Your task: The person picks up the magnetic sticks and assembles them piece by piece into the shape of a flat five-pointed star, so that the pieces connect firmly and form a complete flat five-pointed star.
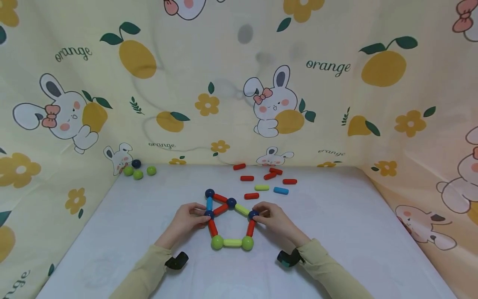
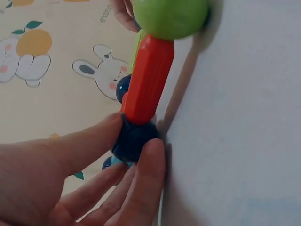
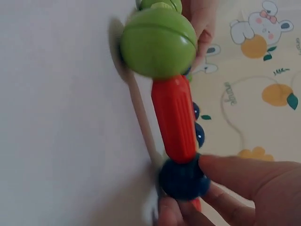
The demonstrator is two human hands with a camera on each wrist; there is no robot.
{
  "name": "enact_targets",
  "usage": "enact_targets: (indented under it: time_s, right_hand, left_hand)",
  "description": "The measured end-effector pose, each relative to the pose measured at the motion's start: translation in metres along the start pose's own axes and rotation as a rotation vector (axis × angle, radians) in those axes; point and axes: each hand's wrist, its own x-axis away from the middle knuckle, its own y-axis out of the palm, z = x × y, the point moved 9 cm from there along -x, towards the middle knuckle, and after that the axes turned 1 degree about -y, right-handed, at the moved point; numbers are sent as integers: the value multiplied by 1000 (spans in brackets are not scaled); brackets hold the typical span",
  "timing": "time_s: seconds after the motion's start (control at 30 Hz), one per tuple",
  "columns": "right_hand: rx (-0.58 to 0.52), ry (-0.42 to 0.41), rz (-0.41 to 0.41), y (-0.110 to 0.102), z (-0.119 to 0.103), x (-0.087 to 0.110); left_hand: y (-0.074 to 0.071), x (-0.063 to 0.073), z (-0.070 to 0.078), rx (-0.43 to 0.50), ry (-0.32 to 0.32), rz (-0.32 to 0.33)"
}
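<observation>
A flat figure of joined rods and balls stands in the middle of the table. Its front side is a yellow-green rod (image 1: 232, 242) between two green balls (image 1: 217, 242). My left hand (image 1: 185, 219) pinches the dark blue ball (image 2: 134, 141) at the figure's left corner, where a red rod (image 2: 150, 80) meets it. At the right corner, thumb and fingers of my right hand (image 1: 278, 221) pinch another dark blue ball (image 3: 183, 181) below a red rod (image 3: 174, 120). Behind, a small triangle of a blue rod (image 1: 209, 203) and two red rods joins the left corner to a middle dark blue ball (image 1: 231, 202).
Loose red rods (image 1: 247, 178), a yellow-green rod (image 1: 262, 187) and a blue rod (image 1: 281, 190) lie behind the figure, to the right. Several loose balls (image 1: 138, 174) sit at the back left. A printed cloth (image 1: 224, 91) hangs along the table's back edge.
</observation>
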Motion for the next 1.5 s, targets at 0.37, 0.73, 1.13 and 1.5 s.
enact_targets:
  time_s: [0.37, 0.73, 1.13, 1.5]
  right_hand:
    - [105, -139, 85, -31, -13, -44]
    - [262, -91, 26, -18, -7, -75]
    - [203, -123, -46, 2, -22, -87]
    - [152, -181, 68, -39, -19, -84]
  left_hand:
    - [-13, -15, 7, -1, 20, 45]
    - [-15, -15, 17, -11, 42, 101]
    - [-13, -15, 19, -67, 77, 131]
    - [-12, -21, 15, -77, 35, 110]
